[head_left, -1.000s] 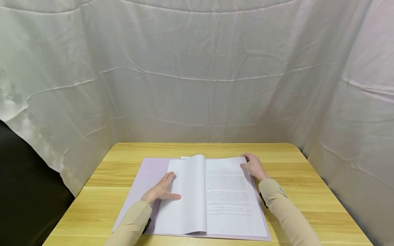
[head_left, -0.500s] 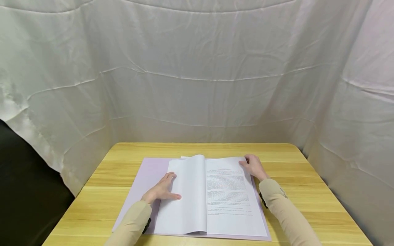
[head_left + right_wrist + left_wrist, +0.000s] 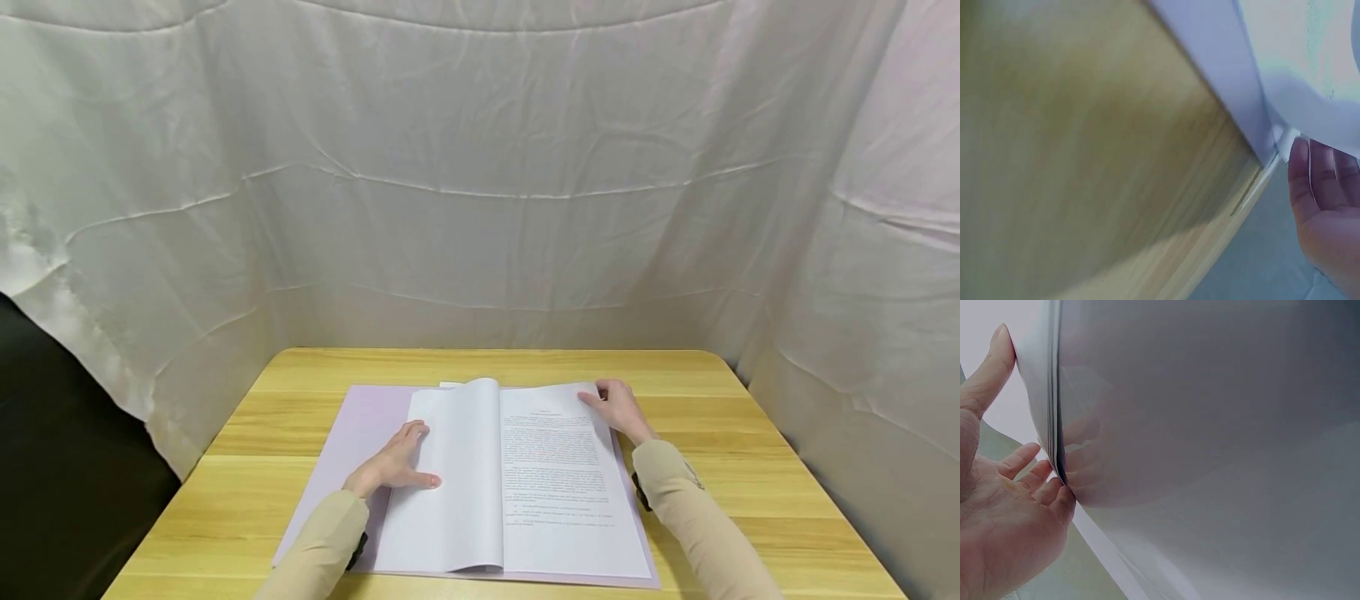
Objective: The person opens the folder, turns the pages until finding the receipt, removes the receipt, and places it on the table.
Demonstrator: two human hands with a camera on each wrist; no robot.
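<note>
A document of white pages (image 3: 468, 475) lies spread open inside a lilac folder (image 3: 375, 408) on a wooden table. Its left pages are blank and bulge toward the spine; the right page (image 3: 558, 467) carries printed text. My left hand (image 3: 397, 461) rests at the outer edge of the left pages, its thumb spread over the paper. In the left wrist view the fingertips of that left hand (image 3: 1013, 506) touch the page edges. My right hand (image 3: 618, 408) pinches the top right corner of the printed page, which lifts slightly. From the right wrist, the right hand's fingers (image 3: 1329, 181) show under the curled sheet.
The wooden table (image 3: 750, 500) extends on both sides of the folder. A pale cloth curtain (image 3: 480, 208) surrounds the back and sides. Dark material (image 3: 60, 467) shows at the far left. A small white paper tab (image 3: 450, 384) sticks out above the left pages.
My right thumb has slid slightly to the left across the page's top corner, and that hand has dipped a little. The left hand stays where it was.
</note>
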